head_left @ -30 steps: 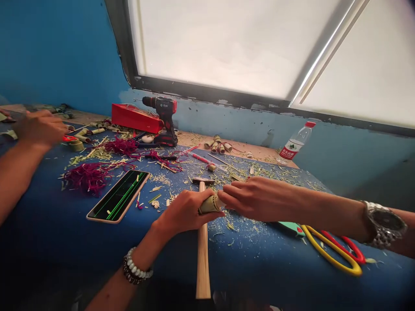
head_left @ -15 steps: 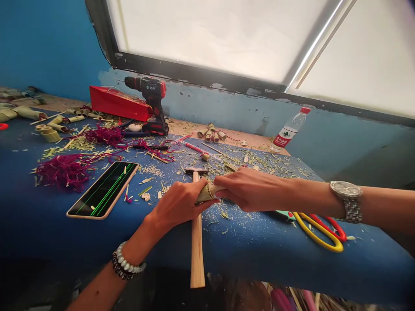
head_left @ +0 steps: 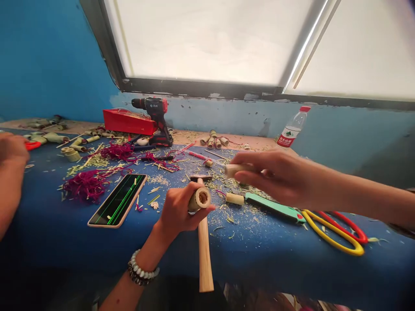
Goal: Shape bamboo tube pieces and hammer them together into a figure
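My left hand (head_left: 175, 211) is closed around a bamboo tube (head_left: 195, 202), whose hollow, rough-edged end faces me. Between the thumb and fingers of my right hand (head_left: 280, 178) is a short pale bamboo piece (head_left: 232, 170), apart from the tube and slightly blurred. Beneath my left hand lies a hammer (head_left: 205, 255), its wooden handle pointing towards me and overhanging the table edge. A small bamboo piece (head_left: 234, 198) rests on the table below my right hand, beside a tool with a green handle (head_left: 274, 207).
Scissors with red and yellow handles (head_left: 358, 249) lie at right. At left are a phone (head_left: 118, 201) and purple string (head_left: 86, 186). A cordless drill (head_left: 157, 116), red box (head_left: 128, 122) and water bottle (head_left: 292, 129) stand behind. Another person's hand (head_left: 11, 168) is at far left.
My right hand has drawn away to the right with the short piece, and the tube's open end now faces me. Another person's hand has appeared at left. The view has shifted.
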Demonstrator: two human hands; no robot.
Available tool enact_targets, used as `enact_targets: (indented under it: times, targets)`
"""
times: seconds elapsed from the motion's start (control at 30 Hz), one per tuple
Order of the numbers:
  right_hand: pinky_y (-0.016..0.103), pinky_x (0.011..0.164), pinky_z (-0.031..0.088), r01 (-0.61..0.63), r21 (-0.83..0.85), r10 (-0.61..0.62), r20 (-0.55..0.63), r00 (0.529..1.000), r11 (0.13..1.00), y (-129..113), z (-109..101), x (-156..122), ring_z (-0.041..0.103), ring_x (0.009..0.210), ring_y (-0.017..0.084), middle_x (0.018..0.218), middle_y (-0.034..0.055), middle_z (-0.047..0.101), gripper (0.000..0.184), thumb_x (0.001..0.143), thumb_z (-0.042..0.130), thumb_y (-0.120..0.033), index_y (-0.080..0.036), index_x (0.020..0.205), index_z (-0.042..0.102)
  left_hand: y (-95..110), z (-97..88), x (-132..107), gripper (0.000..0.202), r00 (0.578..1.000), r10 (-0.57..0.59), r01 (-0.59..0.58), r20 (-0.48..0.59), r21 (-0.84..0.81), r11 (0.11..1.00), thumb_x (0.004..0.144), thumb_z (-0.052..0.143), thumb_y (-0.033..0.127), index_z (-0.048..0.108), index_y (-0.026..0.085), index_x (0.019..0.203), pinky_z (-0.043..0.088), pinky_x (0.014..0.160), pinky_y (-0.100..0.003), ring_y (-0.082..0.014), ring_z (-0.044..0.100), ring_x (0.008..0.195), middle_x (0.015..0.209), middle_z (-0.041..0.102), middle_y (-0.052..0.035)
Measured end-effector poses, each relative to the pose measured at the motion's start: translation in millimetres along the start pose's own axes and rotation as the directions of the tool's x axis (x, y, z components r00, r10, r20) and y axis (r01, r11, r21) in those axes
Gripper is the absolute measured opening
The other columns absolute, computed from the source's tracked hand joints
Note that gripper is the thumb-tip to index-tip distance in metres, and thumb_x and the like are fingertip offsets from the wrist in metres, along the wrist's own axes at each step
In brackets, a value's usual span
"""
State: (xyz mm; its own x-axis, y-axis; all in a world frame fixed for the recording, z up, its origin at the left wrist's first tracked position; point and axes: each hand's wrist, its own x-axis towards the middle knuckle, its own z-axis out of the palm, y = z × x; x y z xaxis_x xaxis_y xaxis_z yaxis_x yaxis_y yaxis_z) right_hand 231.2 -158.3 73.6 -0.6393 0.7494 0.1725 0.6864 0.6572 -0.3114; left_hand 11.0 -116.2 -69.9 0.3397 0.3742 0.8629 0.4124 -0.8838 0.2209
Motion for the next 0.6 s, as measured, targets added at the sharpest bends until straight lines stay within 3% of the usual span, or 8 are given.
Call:
enact_targets:
  times: [0.1, 0.23, 0.33, 0.43, 0.5, 0.6]
  targets:
    - [0.025, 0.048, 0.033, -0.135, 0.172, 0.141, -0.023, 0.99, 0.976, 5, 5, -19, 0.044, 0.053, 0.012, 0.069, -0.0021, 0.057, 0.027, 0.102, 0.041, -0.045, -0.021, 0.11, 0.047, 1, 1.0, -3, 0.036, 0.996, 0.045, -0.055, -0.077, -0.137, 0.989, 0.089, 0.054, 0.056, 0.051, 0.02, 0.09, 0.035, 0.046, -0.022, -0.0092, 0.047, 0.044, 0.057, 0.054, 0.0052]
    - [0.027, 0.058, 0.045, -0.195, 0.338, 0.231, -0.068, 0.971, 0.921, 8, 36, -34, 0.057, 0.073, 0.016, 0.092, 0.0038, 0.063, 0.024, 0.1, 0.044, -0.046, -0.023, 0.106, 0.049, 1, 5.0, -8, 0.041, 0.988, -0.001, -0.047, -0.152, -0.313, 0.948, 0.087, 0.053, 0.062, 0.052, 0.021, 0.088, 0.037, 0.047, -0.024, -0.0107, 0.051, 0.046, 0.058, 0.055, 0.0037]
    - [0.028, 0.063, 0.049, -0.114, 0.51, 0.27, -0.242, 0.932, 0.853, 1, 65, -36, 0.058, 0.081, 0.017, 0.093, 0.0029, 0.059, 0.021, 0.097, 0.053, -0.044, -0.023, 0.1, 0.053, -1, 6.9, -15, 0.048, 0.975, -0.156, 0.081, -0.159, -0.399, 0.913, 0.085, 0.05, 0.069, 0.052, 0.021, 0.086, 0.035, 0.045, -0.025, -0.011, 0.047, 0.043, 0.054, 0.05, 0.0045]
    - [0.026, 0.062, 0.05, 0.013, 0.624, 0.26, -0.345, 0.902, 0.782, -8, 87, -31, 0.056, 0.075, 0.015, 0.086, -0.0001, 0.055, 0.023, 0.099, 0.051, -0.035, -0.027, 0.12, 0.051, -5, 6.6, -19, 0.054, 0.961, -0.239, 0.157, -0.139, -0.438, 0.885, 0.084, 0.044, 0.075, 0.051, 0.021, 0.084, 0.037, 0.046, -0.026, -0.0112, 0.047, 0.043, 0.053, 0.048, 0.0044]
    - [0.027, 0.065, 0.052, 0.041, 0.613, 0.216, -0.34, 0.915, 0.789, -13, 93, -26, 0.057, 0.076, 0.015, 0.086, -0.0003, 0.056, 0.031, 0.101, 0.047, -0.03, -0.029, 0.131, 0.048, -6, 5.7, -20, 0.057, 0.959, -0.251, 0.168, -0.132, -0.449, 0.878, 0.082, 0.044, 0.077, 0.051, 0.021, 0.084, 0.038, 0.047, -0.026, -0.0114, 0.048, 0.044, 0.052, 0.049, 0.0044]
    - [0.031, 0.077, 0.053, 0.116, 0.564, 0.15, -0.404, 0.902, 0.818, -18, 90, -14, 0.061, 0.084, 0.016, 0.096, 0.0019, 0.063, 0.025, 0.098, 0.054, -0.025, -0.028, 0.122, 0.058, -7, 4.2, -19, 0.058, 0.959, -0.245, 0.157, -0.144, -0.45, 0.879, 0.081, 0.045, 0.078, 0.051, 0.02, 0.084, 0.037, 0.046, -0.026, -0.011, 0.046, 0.044, 0.053, 0.049, 0.0041]
